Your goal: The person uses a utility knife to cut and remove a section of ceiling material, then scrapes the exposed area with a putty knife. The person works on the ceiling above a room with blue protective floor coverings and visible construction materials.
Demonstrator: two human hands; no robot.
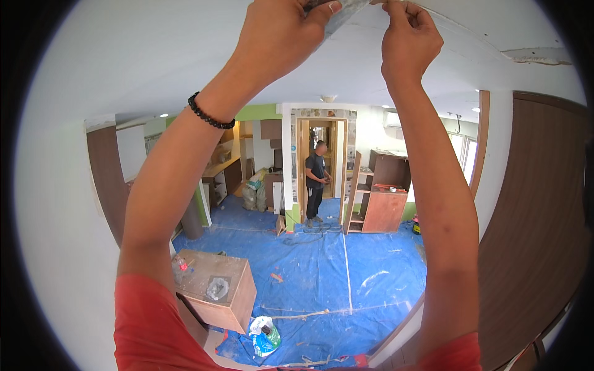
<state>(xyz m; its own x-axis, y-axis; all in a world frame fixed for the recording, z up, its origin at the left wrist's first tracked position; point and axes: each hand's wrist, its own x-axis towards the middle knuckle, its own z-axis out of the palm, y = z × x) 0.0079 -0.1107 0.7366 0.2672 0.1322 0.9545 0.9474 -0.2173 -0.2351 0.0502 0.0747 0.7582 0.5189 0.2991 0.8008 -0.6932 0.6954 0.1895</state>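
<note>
High at the top of the picture, my left hand (pixel 294 25) is closed around a flat grey tool (pixel 340 15), mottled like a worn blade and partly cut off by the frame. Just to its right, my right hand (pixel 410 37) is raised with thumb and finger pinched on a small thin brownish piece (pixel 377 2) at the white ceiling (pixel 476 31); it is too small to make out. A thin seam runs right across the ceiling from there to a rough broken patch (pixel 537 55).
Below, blue sheeting (pixel 377 272) covers the floor. A wooden box (pixel 229 266) and white bucket (pixel 265 337) stand lower left. A person (pixel 315 179) stands in the doorway near loose cables. An open cabinet (pixel 383 204) and stacked sacks (pixel 253 195) flank it. Dark wood panelling (pixel 535 185) lines the right.
</note>
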